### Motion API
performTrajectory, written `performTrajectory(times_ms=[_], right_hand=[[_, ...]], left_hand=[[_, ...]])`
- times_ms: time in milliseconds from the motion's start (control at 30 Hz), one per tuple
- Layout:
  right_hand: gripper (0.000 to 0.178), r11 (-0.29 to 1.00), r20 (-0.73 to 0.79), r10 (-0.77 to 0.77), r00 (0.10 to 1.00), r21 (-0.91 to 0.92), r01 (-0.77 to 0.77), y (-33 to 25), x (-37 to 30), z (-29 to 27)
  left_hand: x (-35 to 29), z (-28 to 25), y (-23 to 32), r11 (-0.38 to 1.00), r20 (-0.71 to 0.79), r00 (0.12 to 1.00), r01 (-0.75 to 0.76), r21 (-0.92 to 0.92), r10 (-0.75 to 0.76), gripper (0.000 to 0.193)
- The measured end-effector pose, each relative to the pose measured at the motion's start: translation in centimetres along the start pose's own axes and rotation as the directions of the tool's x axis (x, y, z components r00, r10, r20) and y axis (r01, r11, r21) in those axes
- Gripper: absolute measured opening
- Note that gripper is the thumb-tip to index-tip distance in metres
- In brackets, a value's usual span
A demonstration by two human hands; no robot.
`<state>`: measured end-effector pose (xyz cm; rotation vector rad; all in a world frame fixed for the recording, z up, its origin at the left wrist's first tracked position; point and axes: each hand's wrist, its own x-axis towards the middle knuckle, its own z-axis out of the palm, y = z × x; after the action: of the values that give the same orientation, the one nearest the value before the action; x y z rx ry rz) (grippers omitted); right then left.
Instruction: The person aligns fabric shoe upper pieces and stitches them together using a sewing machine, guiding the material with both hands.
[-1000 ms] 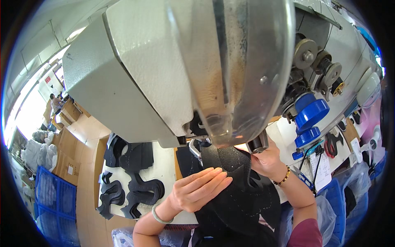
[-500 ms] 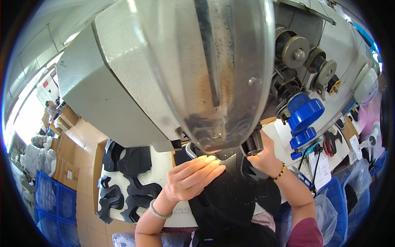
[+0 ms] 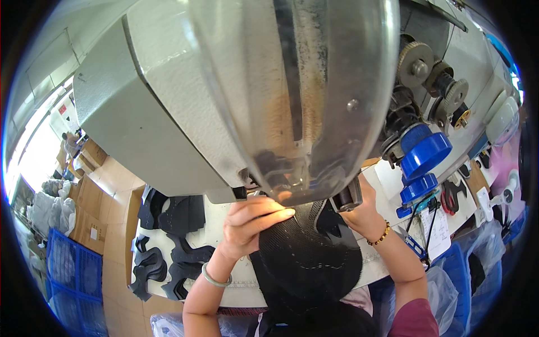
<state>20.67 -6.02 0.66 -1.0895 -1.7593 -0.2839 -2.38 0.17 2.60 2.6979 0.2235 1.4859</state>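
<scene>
A black mesh piece [image 3: 309,247], which looks like a shoe upper with light stitch lines, hangs from under the head of a sewing machine [image 3: 185,101] toward my lap. My left hand [image 3: 250,222] has its fingers pressed together on the piece's far left edge, just below the machine head. My right hand [image 3: 364,212] is at the piece's right side, behind a dark round machine part [image 3: 348,196]; its fingertips are hidden. The needle area is covered by a clear plastic shield [image 3: 337,112] and my left hand.
Stacks of cut black pieces [image 3: 182,216] lie on the white table [image 3: 224,281] to the left. Blue knobs [image 3: 426,154] stick out from the machine. Scissors [image 3: 451,196] and a paper sheet [image 3: 438,230] are at the right. Blue crates [image 3: 73,275] and cardboard boxes stand on the floor at far left.
The black piece has turned and shifted left under the machine head. My left hand has moved slightly up and left with its edge. My right hand has hardly moved.
</scene>
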Motion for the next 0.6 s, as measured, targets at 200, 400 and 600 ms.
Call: performTrajectory(times_ms=[200,400,600], right_hand=[[0.024,0.988,-0.012,0.087,0.996,0.131,-0.085,-1.2,0.3,0.0],[0.020,0.816,-0.007,0.357,0.934,0.489,-0.309,0.0,-1.1,0.7],[0.040,0.767,0.235,0.363,0.902,0.474,-0.432,0.3,-1.4,-0.8]], left_hand=[[1.5,-5.0,-0.2,0.895,0.255,0.964,0.180,-0.409,-0.077,0.029],[4.4,-3.1,6.3,0.950,0.322,0.902,0.223,0.220,-0.286,0.026],[3.9,-2.5,6.8,0.914,0.315,0.885,0.238,0.329,-0.344,0.024]])
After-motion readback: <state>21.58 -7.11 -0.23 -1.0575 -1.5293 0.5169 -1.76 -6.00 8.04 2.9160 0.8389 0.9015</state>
